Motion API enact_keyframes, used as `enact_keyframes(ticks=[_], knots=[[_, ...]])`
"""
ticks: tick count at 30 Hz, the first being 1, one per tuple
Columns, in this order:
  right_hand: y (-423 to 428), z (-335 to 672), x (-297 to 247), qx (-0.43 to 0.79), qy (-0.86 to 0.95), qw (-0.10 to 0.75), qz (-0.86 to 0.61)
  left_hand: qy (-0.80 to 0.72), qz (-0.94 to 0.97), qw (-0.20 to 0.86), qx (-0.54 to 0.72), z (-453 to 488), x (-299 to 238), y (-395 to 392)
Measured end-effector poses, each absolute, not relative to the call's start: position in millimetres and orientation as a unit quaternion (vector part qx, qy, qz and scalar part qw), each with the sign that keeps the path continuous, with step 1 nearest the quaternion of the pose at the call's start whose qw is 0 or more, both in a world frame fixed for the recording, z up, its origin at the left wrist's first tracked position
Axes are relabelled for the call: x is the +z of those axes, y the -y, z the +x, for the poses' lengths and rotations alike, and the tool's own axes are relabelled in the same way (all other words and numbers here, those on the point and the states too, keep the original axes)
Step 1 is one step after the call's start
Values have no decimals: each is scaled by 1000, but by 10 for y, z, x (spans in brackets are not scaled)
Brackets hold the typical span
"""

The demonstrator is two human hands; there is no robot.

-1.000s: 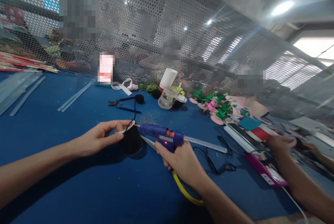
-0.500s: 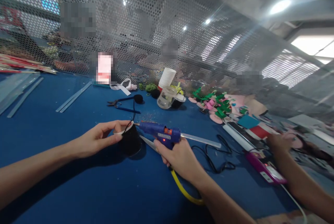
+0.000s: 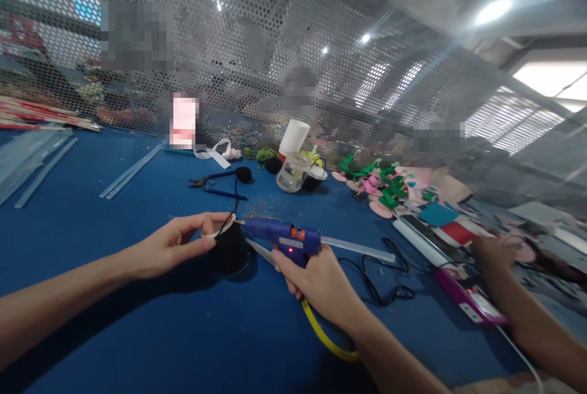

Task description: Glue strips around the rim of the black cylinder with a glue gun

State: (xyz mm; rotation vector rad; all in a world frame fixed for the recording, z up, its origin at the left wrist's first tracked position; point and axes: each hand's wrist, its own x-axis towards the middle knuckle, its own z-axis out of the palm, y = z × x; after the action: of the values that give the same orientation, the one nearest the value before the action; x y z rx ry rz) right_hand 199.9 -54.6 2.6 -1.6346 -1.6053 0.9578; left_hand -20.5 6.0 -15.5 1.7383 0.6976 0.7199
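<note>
My right hand [image 3: 316, 281] grips a blue hot glue gun [image 3: 282, 236] with a clear glue stick [image 3: 358, 249] at its back and a yellow cord [image 3: 323, 336] trailing down. Its nozzle touches a white strip [image 3: 215, 230] pinched in my left hand [image 3: 172, 244]. A black fuzzy ball [image 3: 229, 250] with a thin black cord sits just below the strip, against my left fingers.
Blue table [image 3: 137, 320] with pliers [image 3: 213, 185], a clear jar [image 3: 293, 172], a white cup stack [image 3: 295, 137], green and pink cut-outs [image 3: 380, 189], clear strips [image 3: 131, 170]. A perforated metal screen [image 3: 275, 63] stands behind. Another person's hand [image 3: 493, 256] rests by a pink glue gun [image 3: 468, 296] at right.
Almost nothing has moved; the glue gun and my hands hold the same place, with only a slight shift of the view. The other person's hand moved a little.
</note>
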Motion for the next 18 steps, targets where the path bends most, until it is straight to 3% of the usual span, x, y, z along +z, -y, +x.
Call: enact_keyframes(ticks=[18], knots=[[610,1998,58,366,611,321,-624,-282,740,530,302,-217,-156,-56]])
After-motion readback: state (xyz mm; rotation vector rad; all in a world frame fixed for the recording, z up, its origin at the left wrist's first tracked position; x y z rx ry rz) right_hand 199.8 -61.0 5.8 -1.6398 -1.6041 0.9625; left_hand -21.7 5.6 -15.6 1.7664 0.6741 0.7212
